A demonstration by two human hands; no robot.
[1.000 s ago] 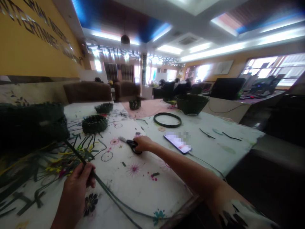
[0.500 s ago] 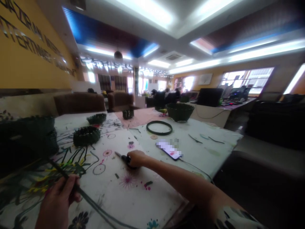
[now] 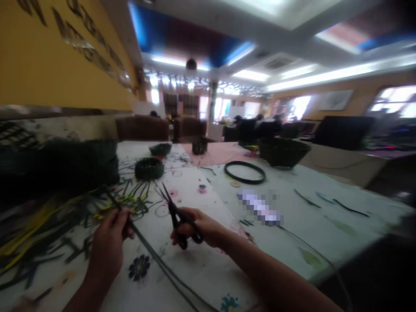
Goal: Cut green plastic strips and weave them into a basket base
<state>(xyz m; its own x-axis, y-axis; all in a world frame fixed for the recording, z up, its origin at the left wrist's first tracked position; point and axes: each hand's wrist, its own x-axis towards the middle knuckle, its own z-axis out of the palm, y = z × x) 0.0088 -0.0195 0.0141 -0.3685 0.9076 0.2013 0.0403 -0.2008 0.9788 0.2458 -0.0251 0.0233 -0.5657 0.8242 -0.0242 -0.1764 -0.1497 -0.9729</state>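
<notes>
My left hand (image 3: 108,242) grips a long dark green strip (image 3: 156,255) that trails down across the table toward the bottom of the view. My right hand (image 3: 198,227) holds black-handled scissors (image 3: 175,214) up off the table, their thin blades pointing away from me and slightly apart. Between my hands and the far end lies a tangle of green and yellow strips (image 3: 68,221). A round woven ring of dark strands (image 3: 148,169) sits beyond them, and a large dark woven piece (image 3: 74,167) blurs at the left.
Farther along the flower-patterned table are small woven pieces (image 3: 160,149) (image 3: 199,147), a black hoop (image 3: 244,172) and a dark woven bowl (image 3: 283,151). A blurred phone (image 3: 260,207) lies to the right. People sit at the far end of the room.
My right hand has lifted the scissors off the table and turned them upright. The view has swung right, and my left hand has risen slightly with the strip.
</notes>
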